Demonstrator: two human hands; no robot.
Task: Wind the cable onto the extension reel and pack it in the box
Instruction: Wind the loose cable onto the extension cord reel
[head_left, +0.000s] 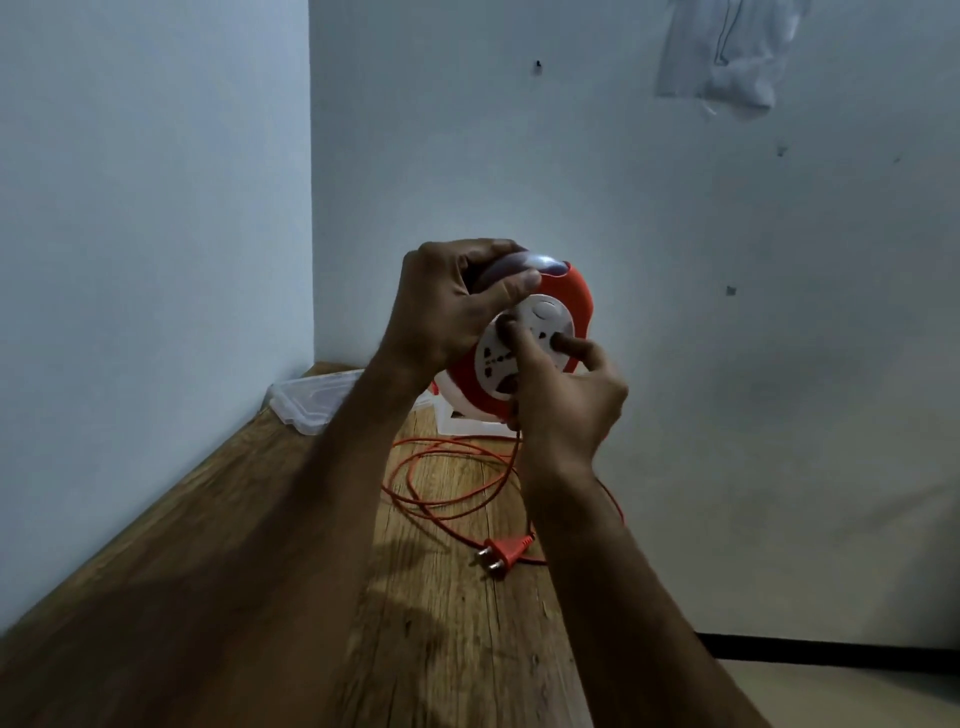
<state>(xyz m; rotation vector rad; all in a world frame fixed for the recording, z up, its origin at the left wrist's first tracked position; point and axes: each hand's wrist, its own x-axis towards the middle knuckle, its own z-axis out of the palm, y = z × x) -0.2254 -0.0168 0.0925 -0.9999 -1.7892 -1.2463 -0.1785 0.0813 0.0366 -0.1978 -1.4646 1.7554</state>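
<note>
Cable (447, 483) lies mostly unwound, in loose orange loops on the wooden table (441, 623) just below centre frame, and its two-pin plug (501, 552) rests at the near edge of the loops with the pins pointing lower left. I have the extension reel (524, 338) raised above the table at centre frame, its white socket face (519, 345) tilted toward me and to the lower left. My left hand (452, 301) grips the reel's upper left rim, fingers curled over the top. My right hand (566, 400) has curled fingertips pressed on the socket face, thumb at its right edge; I judge this is the turning grip. One strand of cable rises from the loops to the reel's lower edge by my right hand, so slack feeds from straight below. A clear plastic box (306, 402) sits behind, left of the reel, against the wall.
</note>
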